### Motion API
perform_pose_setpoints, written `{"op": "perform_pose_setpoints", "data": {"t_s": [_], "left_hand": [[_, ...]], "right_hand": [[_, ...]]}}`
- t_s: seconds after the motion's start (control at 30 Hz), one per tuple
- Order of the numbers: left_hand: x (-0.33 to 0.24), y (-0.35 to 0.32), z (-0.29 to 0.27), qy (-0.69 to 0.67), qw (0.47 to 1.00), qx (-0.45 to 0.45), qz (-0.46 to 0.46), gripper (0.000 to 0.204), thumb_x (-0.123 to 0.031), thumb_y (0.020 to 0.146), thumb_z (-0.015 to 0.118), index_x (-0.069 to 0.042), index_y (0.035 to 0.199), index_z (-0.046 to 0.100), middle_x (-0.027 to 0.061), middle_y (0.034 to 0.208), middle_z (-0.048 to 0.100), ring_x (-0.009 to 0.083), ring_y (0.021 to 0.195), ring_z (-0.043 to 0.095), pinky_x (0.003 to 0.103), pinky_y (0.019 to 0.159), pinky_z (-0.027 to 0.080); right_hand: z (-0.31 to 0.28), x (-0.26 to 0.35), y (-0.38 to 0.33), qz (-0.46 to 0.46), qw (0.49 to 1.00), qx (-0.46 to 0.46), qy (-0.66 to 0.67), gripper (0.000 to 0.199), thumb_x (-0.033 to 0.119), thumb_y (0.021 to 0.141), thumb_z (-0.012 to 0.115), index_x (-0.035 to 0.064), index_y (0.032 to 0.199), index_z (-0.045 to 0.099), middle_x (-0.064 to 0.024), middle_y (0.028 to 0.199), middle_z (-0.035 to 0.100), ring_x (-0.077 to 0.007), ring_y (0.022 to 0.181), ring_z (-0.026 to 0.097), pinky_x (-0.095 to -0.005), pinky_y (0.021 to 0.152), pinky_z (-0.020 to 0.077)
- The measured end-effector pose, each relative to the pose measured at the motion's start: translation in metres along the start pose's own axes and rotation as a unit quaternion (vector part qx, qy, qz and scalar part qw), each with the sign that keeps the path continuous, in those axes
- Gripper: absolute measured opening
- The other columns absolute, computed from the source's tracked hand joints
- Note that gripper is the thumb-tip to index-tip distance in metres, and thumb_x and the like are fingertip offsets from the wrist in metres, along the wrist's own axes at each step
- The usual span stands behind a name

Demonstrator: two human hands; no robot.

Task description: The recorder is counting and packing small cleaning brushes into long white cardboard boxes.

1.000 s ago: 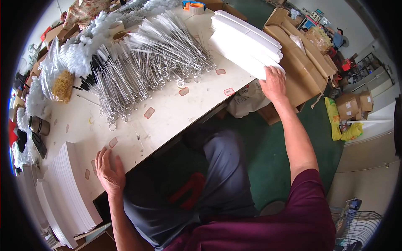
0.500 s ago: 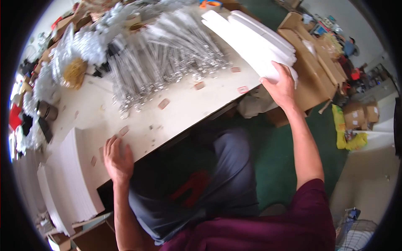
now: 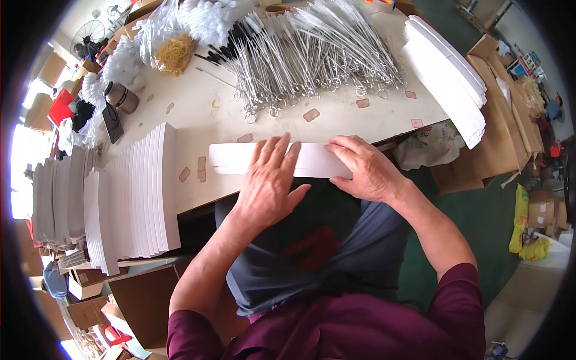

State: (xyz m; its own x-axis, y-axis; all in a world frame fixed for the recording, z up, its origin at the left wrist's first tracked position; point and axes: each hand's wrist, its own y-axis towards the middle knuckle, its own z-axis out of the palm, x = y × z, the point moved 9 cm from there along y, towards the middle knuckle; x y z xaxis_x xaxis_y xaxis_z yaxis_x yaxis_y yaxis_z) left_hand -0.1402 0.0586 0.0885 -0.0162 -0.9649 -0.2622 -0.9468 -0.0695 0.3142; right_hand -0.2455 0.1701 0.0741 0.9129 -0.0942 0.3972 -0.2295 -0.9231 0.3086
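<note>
White strip (image 3: 313, 162), end in right grip (image 3: 371, 172)

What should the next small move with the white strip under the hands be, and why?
Perhaps lift the near edge of the white strip with the right hand: its thumb sits at that edge, its fingers over the right end, while the left hand lies across the strip, likely steadying it.

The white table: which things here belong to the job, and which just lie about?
Likely the job:
long white strip under the left hand, right hand at its end
flat white strips at left
flat white pile, right
perhaps silver looped-wire brushes

Likely lying about:
brown cylindrical flask
yellow-green plastic bag
</note>
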Motion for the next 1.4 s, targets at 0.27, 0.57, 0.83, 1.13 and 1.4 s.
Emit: {"op": "perform_pose_setpoints", "data": {"t_s": [0.27, 0.57, 0.83, 1.13, 1.4], "left_hand": [[0.006, 0.020, 0.034, -0.052, 0.996, 0.068, 0.040, 0.074, -0.018, 0.074, 0.085, 0.005, 0.136, 0.052, 0.0219, 0.127, 0.060, 0.0395, 0.120, 0.058, 0.048, 0.106, 0.046], [0.019, 0.015, 0.023, -0.018, 0.999, 0.050, 0.000, 0.072, -0.017, 0.073, 0.086, 0.001, 0.135, 0.053, 0.0199, 0.121, 0.062, 0.0396, 0.114, 0.061, 0.048, 0.099, 0.050], [0.008, 0.026, 0.027, -0.040, 0.997, 0.070, 0.010, 0.074, -0.019, 0.072, 0.087, 0.001, 0.135, 0.054, 0.0194, 0.119, 0.063, 0.0380, 0.113, 0.063, 0.047, 0.097, 0.051], [0.000, 0.032, 0.022, 0.031, 0.999, 0.023, 0.036, 0.070, -0.016, 0.068, 0.087, 0.002, 0.128, 0.056, 0.0166, 0.113, 0.063, 0.0361, 0.105, 0.064, 0.045, 0.092, 0.052], [-0.006, 0.027, 0.025, 0.055, 0.997, 0.003, 0.062, 0.067, -0.013, 0.067, 0.084, 0.003, 0.126, 0.058, 0.0161, 0.112, 0.062, 0.0347, 0.102, 0.064, 0.044, 0.092, 0.052]], "right_hand": [[0.005, 0.013, 0.007, -0.038, 0.999, -0.031, 0.016, 0.058, 0.012, 0.076, 0.084, -0.0023, 0.127, 0.062, -0.0149, 0.131, 0.061, -0.0319, 0.120, 0.060, -0.0416, 0.105, 0.0510], [0.013, -0.073, -0.026, 0.281, 0.877, -0.080, 0.381, 0.028, 0.006, 0.095, 0.071, -0.0070, 0.119, 0.065, -0.0096, 0.099, 0.075, -0.0098, 0.086, 0.068, -0.0272, 0.079, 0.0553], [0.024, -0.069, -0.029, 0.281, 0.829, -0.122, 0.467, 0.022, 0.005, 0.097, 0.069, -0.0054, 0.116, 0.067, -0.0077, 0.098, 0.075, -0.0061, 0.083, 0.065, -0.0250, 0.074, 0.0537], [-0.009, -0.018, -0.034, 0.182, 0.957, -0.196, 0.111, 0.028, 0.007, 0.088, 0.075, 0.0002, 0.114, 0.066, -0.0142, 0.099, 0.069, -0.0284, 0.080, 0.071, -0.0371, 0.070, 0.0579], [0.031, -0.044, -0.046, 0.290, 0.845, -0.202, 0.402, 0.036, 0.013, 0.093, 0.076, -0.0068, 0.120, 0.063, -0.0112, 0.105, 0.071, -0.0129, 0.078, 0.067, -0.0303, 0.067, 0.0568]]}}
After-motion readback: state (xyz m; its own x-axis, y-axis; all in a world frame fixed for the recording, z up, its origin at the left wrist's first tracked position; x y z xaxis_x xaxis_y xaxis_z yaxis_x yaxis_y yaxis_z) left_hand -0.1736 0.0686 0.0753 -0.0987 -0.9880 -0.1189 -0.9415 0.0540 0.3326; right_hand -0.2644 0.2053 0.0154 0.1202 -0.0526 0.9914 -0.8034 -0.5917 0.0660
